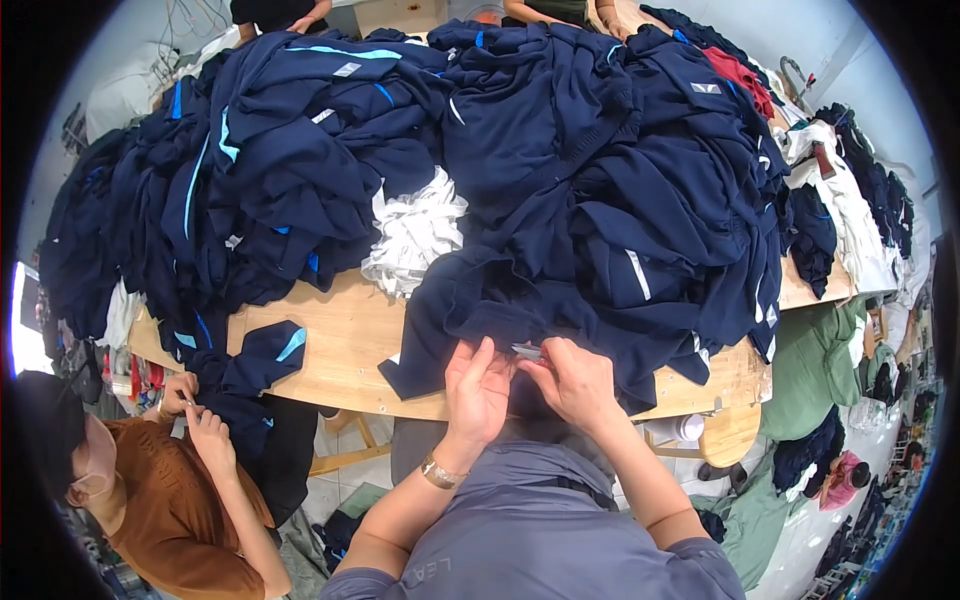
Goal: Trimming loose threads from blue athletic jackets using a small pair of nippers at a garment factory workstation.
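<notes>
A navy garment [490,290] lies at the table's front edge, its gathered opening facing me. At its near edge, my left hand [476,392] is closed on the cloth, palm partly turned up, with some fingertips hidden. Close beside it, my right hand [572,385] is closed around small metal thread snips [527,351]. The snips' tip points left toward my left hand, just over the navy cloth. Part of the garment hangs below both hands, over the edge.
Large heaps of navy garments [300,170] cover the wooden table [330,350]. A bundle of white strips [418,235] sits mid-table. At left, a co-worker [190,500] handles navy cloth. Others' hands show at the far edge. A white container [690,428] stands below the table's right side.
</notes>
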Tool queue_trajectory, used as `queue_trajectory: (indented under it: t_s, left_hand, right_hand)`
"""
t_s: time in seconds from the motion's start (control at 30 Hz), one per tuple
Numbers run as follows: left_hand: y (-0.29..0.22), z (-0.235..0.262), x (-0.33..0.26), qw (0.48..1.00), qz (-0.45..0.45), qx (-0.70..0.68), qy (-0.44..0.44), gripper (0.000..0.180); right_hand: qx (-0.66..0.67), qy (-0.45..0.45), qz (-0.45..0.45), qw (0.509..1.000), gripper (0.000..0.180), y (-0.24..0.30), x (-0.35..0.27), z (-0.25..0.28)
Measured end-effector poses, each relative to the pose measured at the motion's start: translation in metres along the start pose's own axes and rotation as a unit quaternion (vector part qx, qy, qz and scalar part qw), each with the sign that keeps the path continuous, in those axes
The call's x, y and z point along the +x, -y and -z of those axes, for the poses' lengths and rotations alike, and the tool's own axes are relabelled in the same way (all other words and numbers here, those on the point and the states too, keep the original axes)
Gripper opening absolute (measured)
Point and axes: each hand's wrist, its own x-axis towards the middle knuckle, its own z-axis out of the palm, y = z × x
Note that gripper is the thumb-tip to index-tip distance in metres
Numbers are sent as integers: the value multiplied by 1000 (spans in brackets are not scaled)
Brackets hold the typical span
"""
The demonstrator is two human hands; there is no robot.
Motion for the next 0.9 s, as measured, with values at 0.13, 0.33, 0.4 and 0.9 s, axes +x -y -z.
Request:
queue_trajectory:
  t_s: [0.13,0.33,0.4,0.9]
  left_hand:
    - [0,-5,0,1000,-5,6,-10,21]
    - [3,-2,-1,999,-23,28,-1,20]
    - [5,-1,-1,998,-39,44,-9,19]
    - [-1,0,1,1000,12,27,-5,25]
  right_hand:
    - [-32,-1,17,999,28,-1,2,0]
    - [-48,4,38,998,29,-3,4,3]
    - [-49,4,42,998,30,-3,4,4]
    - [61,3,-21,998,31,-9,2,1]
